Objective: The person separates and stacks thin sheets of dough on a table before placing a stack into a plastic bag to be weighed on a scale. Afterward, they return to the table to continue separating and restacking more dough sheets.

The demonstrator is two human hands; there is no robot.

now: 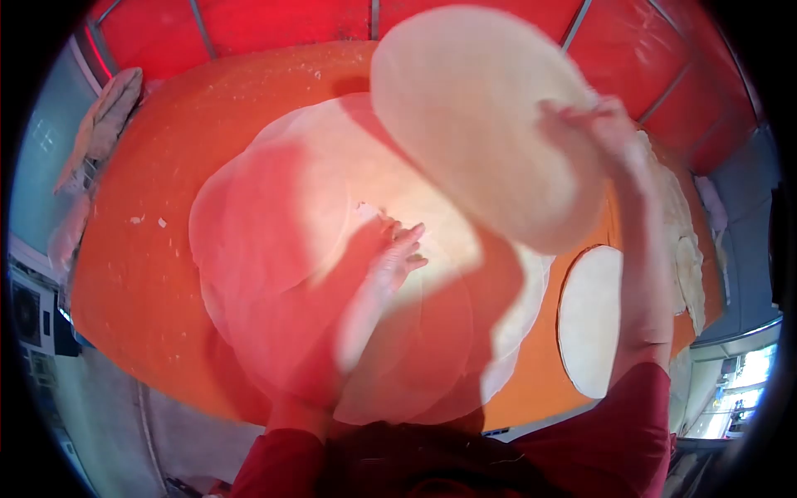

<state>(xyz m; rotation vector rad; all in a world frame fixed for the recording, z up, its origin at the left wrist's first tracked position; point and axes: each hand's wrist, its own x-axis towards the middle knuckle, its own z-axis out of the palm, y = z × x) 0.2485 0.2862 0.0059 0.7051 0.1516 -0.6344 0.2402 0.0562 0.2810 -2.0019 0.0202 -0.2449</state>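
Observation:
A large, thin oval dough sheet [473, 124] is raised at the upper middle, tilted and casting a shadow below. My right hand [602, 129] has its fingers closed on the sheet's right edge. Under it, a wide pile of overlapping round dough sheets [249, 216] spreads across the middle of the orange table. My left hand [397, 259] is over the pile, fingers apart and holding nothing. A smaller oval dough sheet [591, 319] lies beside the pile, partly behind my right forearm.
The orange table [141, 290] has white flecks on its left part. More thin sheets [687, 266] lie at its right edge. A crumpled beige cloth [108, 124] is at the far left. Red panels [274, 29] on a metal frame stand behind the table.

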